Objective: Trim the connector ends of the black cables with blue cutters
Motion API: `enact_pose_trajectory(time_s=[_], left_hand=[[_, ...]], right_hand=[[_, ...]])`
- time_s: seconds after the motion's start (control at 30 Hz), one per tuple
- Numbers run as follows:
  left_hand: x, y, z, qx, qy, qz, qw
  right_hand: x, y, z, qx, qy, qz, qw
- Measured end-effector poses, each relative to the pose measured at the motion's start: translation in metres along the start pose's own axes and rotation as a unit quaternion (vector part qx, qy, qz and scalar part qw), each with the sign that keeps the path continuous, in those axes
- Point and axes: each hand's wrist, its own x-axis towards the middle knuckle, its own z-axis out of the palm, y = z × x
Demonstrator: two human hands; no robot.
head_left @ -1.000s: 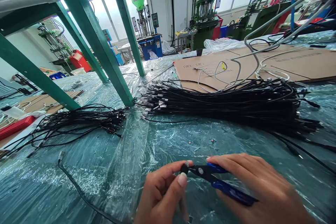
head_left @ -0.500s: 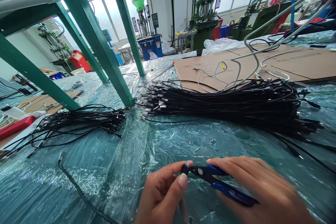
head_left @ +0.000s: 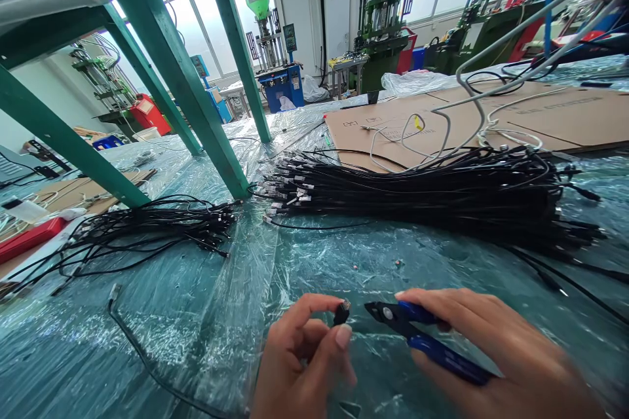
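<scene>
Between the thumb and index finger of my left hand [head_left: 309, 353] is a small black cable connector [head_left: 343, 311] with a metal tip. My right hand [head_left: 496, 347] grips blue-handled cutters [head_left: 442, 355], whose dark jaws point left at the connector, a small gap apart from it. Behind both hands lies a large bundle of black cables [head_left: 422, 200] with metal plugs at the left end. A single black cable [head_left: 142, 360] runs along the film-covered table [head_left: 304, 262] to the left of my left hand.
A smaller pile of black cables [head_left: 162, 232] lies at the left, near green metal posts [head_left: 196, 91]. Cardboard [head_left: 354, 137] with loose white cables is behind the large bundle. A red object [head_left: 32, 240] sits at the far left. Machines [head_left: 280, 82] stand in the background.
The cutters in my right hand have moved right, away from the connector. My left hand has tilted the connector and shifted it slightly left.
</scene>
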Motion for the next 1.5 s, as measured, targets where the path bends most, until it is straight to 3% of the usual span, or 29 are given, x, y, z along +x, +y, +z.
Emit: enact_pose_trajectory(time_s=[0.33, 0.63, 0.9, 1.5], left_hand=[[0.005, -0.001, -0.005, -0.043, -0.071, -0.087, 0.993], [0.007, -0.01, -0.005, -0.039, -0.073, -0.059, 0.995], [0.006, -0.007, -0.007, 0.001, -0.101, -0.046, 0.994], [0.006, -0.007, -0.007, -0.019, -0.112, -0.02, 0.993]], right_hand=[[0.002, 0.002, 0.002, -0.007, -0.002, -0.018, 1.0], [0.0, 0.0, 0.002, -0.03, -0.019, -0.035, 0.999], [0.005, -0.003, 0.001, -0.026, -0.013, -0.046, 0.999], [0.007, -0.003, 0.0, -0.019, -0.007, -0.047, 0.999]])
